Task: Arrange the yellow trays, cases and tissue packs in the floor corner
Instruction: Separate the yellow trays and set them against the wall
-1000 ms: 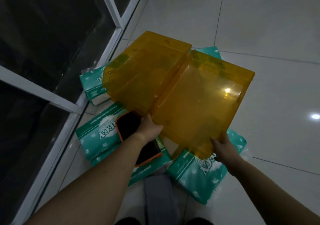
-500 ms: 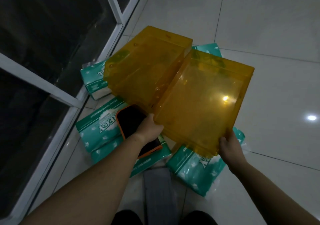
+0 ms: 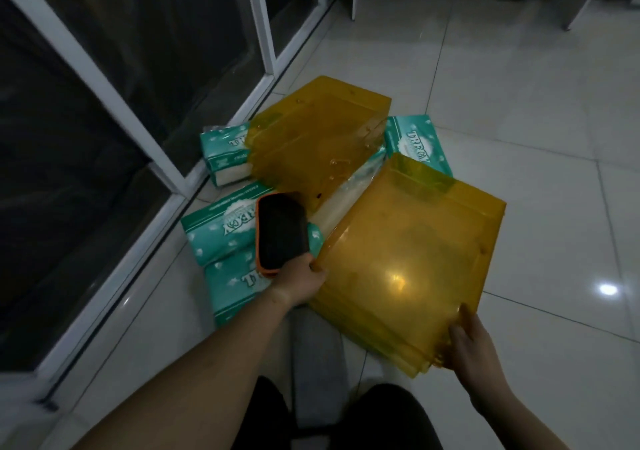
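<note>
Lowered and separated now: green tissue packs [image 3: 221,238] by the glass wall [image 3: 138,85] carry a black case [image 3: 282,234] and the far yellow tray [image 3: 311,144]. Left hand [image 3: 301,279] curls its fingers on the near yellow tray [image 3: 415,259]'s left edge; right hand [image 3: 474,345] pinches its right corner.

Trays parted, far tray [image 3: 311,144] now lying free of both hands by the glass, near tray [image 3: 408,262] drawn back toward the person, tissue pack [image 3: 349,193] uncovered between them, right hand [image 3: 474,349] slid to its near corner, left hand [image 3: 299,281] now on its left edge, black case [image 3: 280,234] less covered.
</note>
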Demonstrator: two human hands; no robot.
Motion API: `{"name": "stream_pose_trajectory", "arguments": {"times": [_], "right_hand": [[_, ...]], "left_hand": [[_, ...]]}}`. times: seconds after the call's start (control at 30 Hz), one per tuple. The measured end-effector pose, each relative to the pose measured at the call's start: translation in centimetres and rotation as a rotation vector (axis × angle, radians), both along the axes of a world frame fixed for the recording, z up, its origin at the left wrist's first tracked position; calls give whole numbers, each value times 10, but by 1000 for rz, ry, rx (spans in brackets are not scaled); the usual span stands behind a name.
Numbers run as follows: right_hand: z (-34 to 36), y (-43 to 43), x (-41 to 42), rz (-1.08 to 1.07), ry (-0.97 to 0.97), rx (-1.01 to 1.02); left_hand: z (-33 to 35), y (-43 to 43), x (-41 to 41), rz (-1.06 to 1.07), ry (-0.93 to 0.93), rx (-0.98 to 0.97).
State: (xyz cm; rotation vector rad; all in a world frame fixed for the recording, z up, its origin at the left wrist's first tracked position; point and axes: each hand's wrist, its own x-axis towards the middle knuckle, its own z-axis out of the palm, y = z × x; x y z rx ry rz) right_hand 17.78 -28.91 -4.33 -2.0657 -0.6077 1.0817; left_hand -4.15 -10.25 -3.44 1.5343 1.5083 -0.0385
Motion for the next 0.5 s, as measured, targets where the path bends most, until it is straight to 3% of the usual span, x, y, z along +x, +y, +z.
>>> {"name": "stream_pose_trajectory", "arguments": {"times": [0.23, 0.4, 0.5], "right_hand": [[64, -78, -59, 88, 23, 87], [89, -101, -108, 186, -26, 152], [95, -104, -147, 293, -67, 178]], "left_hand": [[49, -94, -65, 98, -106, 221], [97, -150, -158, 185, -308, 120], [119, -196, -226, 297, -337, 180]]}}
